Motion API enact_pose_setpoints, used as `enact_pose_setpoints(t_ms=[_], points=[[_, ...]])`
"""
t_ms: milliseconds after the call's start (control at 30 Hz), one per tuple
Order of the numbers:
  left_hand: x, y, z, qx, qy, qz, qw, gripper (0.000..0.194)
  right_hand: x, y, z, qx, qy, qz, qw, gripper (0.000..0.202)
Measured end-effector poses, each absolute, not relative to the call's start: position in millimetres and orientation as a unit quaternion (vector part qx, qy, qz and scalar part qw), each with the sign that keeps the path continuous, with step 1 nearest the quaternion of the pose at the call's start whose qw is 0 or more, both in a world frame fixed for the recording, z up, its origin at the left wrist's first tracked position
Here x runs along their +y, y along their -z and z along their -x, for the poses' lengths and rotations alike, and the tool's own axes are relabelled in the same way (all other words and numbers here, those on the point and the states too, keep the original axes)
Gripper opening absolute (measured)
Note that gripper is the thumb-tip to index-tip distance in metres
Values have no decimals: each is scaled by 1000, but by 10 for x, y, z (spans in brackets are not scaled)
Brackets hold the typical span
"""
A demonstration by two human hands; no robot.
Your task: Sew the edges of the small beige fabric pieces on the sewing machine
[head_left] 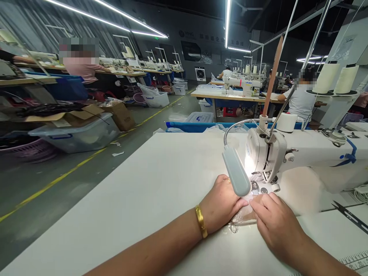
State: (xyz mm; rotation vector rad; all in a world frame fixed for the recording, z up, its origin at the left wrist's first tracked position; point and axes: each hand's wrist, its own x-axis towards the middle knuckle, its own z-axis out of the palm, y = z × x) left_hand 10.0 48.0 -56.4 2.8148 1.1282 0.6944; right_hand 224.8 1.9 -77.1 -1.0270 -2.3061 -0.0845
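A small sheer beige piece of material (244, 215), with a shiny, see-through part, lies at the needle area of a white sewing machine (255, 149). My left hand (220, 203), wearing a gold bracelet and a ring, holds its left side. The thumb rests on the piece, while the lamp head covers some fingers. On the other side my right hand (277, 218) is closed, thumb and forefinger pinching the piece close to the presser foot (254, 188). Both thumbs nearly meet in front of the foot. A grey-green lamp head (236, 170) shines on this spot.
Black thread snips (350, 216) and a clear ruler (355, 262) lie on the white table (138, 195) at right. Thread cones (346, 78) stand behind the machine. Across the aisle are plastic bins (77, 132) and a person in pink (82, 69); another (301, 101) sits ahead.
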Motion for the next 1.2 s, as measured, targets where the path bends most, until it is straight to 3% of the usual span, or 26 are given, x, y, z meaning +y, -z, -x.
enact_pose_setpoints(t_ms=[400, 833, 1200], points=[[490, 532, -96, 359, -222, -906, 6, 12, 44, 773, -2254, -875, 36, 389, 287, 37], [432, 543, -85, 296, -245, -922, 38, 27, 95, 786, -2311, -872, 38, 402, 276, 31], [439, 534, -80, 294, -244, -923, 48, 23, 57, 734, -2322, -881, 0, 368, 299, 30]])
